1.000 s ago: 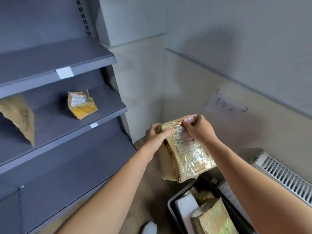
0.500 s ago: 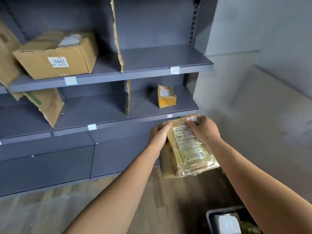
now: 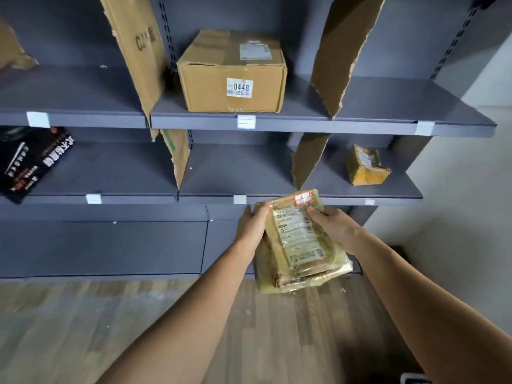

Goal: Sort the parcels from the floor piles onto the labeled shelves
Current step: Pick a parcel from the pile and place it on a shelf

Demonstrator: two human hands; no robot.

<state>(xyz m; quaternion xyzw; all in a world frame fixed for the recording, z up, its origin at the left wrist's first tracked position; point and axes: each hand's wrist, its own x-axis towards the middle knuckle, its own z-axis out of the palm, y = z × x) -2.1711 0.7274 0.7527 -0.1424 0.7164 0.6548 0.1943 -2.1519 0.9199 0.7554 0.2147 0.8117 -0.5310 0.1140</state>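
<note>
Head view: left hand [image 3: 253, 225] and right hand [image 3: 336, 228] each grip one side edge of the tape-wrapped parcel [image 3: 299, 245], fingers curled round it. The parcel is held above the floor [image 3: 138, 328], in front of the lower shelf [image 3: 235, 173]. The upper shelf [image 3: 374, 106] carries a cardboard box [image 3: 232, 76] marked 0448.

Both hands, left hand [image 3: 253, 227] and right hand [image 3: 333, 228], grip a taped parcel [image 3: 299, 245] before grey shelves [image 3: 277, 124].
</note>
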